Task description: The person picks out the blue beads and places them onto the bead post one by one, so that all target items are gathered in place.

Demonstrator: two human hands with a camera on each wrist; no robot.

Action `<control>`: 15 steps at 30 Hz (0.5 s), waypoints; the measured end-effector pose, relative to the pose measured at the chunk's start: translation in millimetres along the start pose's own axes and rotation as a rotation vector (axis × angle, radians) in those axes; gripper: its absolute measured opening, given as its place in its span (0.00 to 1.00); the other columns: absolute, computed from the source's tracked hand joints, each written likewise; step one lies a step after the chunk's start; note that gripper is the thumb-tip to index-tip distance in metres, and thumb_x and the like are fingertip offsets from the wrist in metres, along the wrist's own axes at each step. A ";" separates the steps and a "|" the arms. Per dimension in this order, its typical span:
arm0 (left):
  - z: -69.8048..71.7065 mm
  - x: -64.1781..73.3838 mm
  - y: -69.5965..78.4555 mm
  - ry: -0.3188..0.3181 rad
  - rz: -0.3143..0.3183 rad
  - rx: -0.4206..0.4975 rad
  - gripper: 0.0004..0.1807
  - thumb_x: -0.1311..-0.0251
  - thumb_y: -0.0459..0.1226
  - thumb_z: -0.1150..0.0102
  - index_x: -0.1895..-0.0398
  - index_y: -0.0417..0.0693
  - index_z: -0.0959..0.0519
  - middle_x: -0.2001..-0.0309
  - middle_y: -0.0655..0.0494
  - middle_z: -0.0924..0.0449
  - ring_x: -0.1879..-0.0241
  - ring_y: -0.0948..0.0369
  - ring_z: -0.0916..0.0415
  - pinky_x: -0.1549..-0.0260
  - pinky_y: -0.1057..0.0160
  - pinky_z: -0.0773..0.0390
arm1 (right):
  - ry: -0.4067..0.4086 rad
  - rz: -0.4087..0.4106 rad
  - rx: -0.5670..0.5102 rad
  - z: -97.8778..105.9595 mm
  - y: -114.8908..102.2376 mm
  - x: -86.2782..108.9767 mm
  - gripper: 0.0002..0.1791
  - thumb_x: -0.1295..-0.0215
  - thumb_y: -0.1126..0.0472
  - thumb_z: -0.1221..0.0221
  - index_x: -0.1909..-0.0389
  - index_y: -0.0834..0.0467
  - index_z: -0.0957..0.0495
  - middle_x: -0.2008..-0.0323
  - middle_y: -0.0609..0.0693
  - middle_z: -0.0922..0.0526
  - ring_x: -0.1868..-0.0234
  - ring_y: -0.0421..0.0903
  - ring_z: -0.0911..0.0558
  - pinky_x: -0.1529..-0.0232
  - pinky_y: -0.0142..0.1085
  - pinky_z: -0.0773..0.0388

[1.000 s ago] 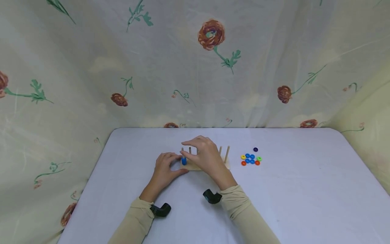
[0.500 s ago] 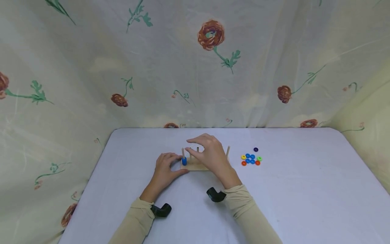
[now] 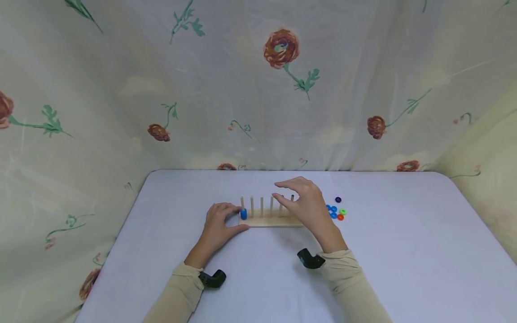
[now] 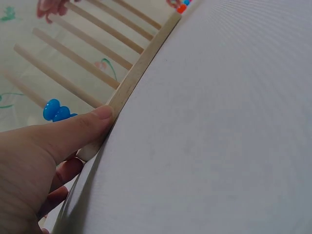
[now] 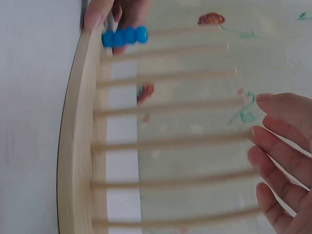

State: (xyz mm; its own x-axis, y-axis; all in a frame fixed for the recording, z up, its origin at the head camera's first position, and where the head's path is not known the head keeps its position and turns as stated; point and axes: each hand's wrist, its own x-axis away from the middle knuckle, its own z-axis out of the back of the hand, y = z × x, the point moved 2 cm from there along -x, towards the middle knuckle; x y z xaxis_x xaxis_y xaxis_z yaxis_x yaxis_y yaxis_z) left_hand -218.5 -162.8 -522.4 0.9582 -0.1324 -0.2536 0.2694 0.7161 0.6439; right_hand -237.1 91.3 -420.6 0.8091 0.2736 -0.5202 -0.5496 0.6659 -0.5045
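A wooden peg board [image 3: 274, 221] with a row of upright pegs stands on the table. My left hand [image 3: 218, 226] holds its left end, the thumb [image 4: 83, 129] along the front edge and the other fingers behind. Several blue beads [image 5: 124, 36] are stacked at the foot of the leftmost peg; the other pegs in view are bare. Above the right part of the board is my right hand [image 3: 305, 202], thumb and fingers spread apart with nothing between them. In the right wrist view its fingers [image 5: 280, 151] are near the peg tips.
Loose beads lie right of the board: blue ones [image 3: 333, 209], a green one [image 3: 343, 211], an orange-red one [image 3: 340, 217] and a dark purple one [image 3: 338, 199] farther back. My right hand hides part of this group. A flowered curtain [image 3: 258, 89] hangs behind the table.
My right hand has moved right along the pegs, away from the blue stack, uncovering the left and middle pegs and covering some loose beads. My left hand has stayed on the board.
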 end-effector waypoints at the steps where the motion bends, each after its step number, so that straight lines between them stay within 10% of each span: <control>1: -0.1 0.0 -0.3 -0.004 0.005 0.003 0.30 0.53 0.47 0.18 0.46 0.48 0.14 0.45 0.48 0.16 0.39 0.48 0.28 0.31 0.40 0.36 | 0.011 0.001 -0.004 3.2 3.5 1.3 0.16 0.40 0.56 0.25 0.52 0.55 0.10 0.56 0.51 0.08 0.51 0.51 0.14 0.54 0.47 0.16; 15: -0.8 0.3 0.7 -0.006 0.015 -0.011 0.30 0.53 0.47 0.17 0.45 0.48 0.14 0.45 0.48 0.16 0.39 0.48 0.28 0.31 0.41 0.36 | 0.067 -0.047 -0.015 45.5 60.2 25.3 0.16 0.42 0.60 0.24 0.53 0.58 0.11 0.56 0.54 0.08 0.50 0.55 0.13 0.51 0.53 0.16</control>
State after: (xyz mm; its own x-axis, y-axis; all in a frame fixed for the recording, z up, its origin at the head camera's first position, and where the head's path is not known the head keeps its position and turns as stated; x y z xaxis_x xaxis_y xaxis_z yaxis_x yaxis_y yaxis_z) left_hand -218.0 -161.8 -522.6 0.9626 -0.1257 -0.2400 0.2542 0.7253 0.6398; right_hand -240.3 169.9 -432.8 0.8184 0.1952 -0.5405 -0.5150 0.6665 -0.5390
